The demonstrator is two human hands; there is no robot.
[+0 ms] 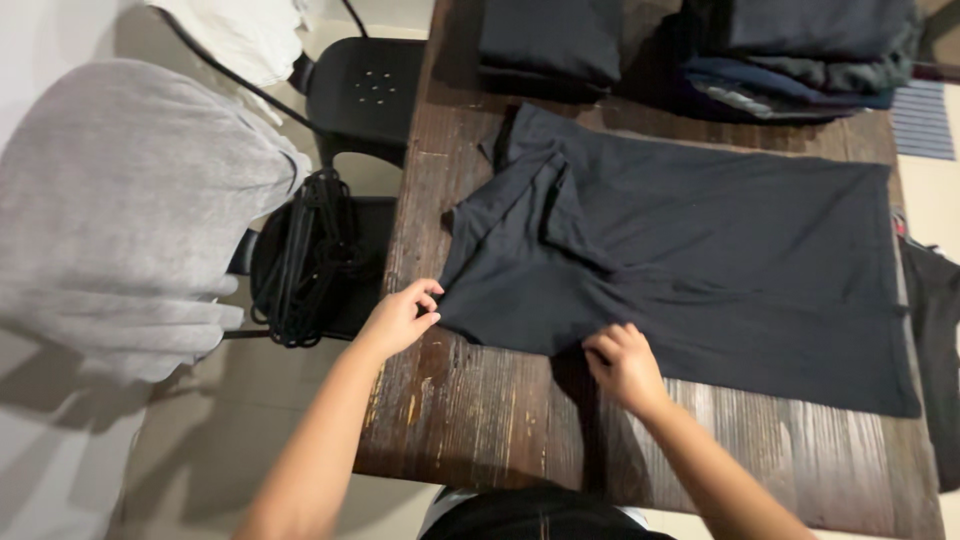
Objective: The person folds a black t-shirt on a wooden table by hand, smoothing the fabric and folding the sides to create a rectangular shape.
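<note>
Left hand point(400, 318) and right hand point(624, 365) each pinch the near edge of a dark T-shirt point(720, 260) on the wooden bench point(480, 400), fingers clamped on fabric.

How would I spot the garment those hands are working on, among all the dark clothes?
Find the wooden table. The dark shirt lies spread flat across its middle, its near edge pinched by the left hand and right hand. The folded stacks sit at the far edge; only this shirt lies open.
</note>
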